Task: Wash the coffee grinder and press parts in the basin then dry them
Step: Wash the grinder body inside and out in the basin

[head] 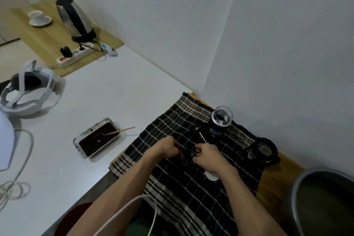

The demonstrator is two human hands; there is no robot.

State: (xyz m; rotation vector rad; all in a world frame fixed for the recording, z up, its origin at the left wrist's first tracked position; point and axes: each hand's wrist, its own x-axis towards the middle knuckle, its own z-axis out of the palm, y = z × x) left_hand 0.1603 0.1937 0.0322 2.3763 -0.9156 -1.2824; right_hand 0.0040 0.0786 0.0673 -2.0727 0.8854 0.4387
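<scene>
Both hands meet over the checked cloth (191, 197), left hand (168, 148) and right hand (207, 156) pinching a small dark press part (186, 156) between them. The basin (325, 197) waits to the right, nearer the right hand; the grinder (220, 120) stands beyond.

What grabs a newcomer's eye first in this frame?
Both hands, left hand and right hand, meet at centre over a small dark part on the plaid cloth. Behind them the coffee grinder stands upright near the wall corner. Left of the cloth sits a metal tray of dark grounds with a wooden stick in it.
</scene>
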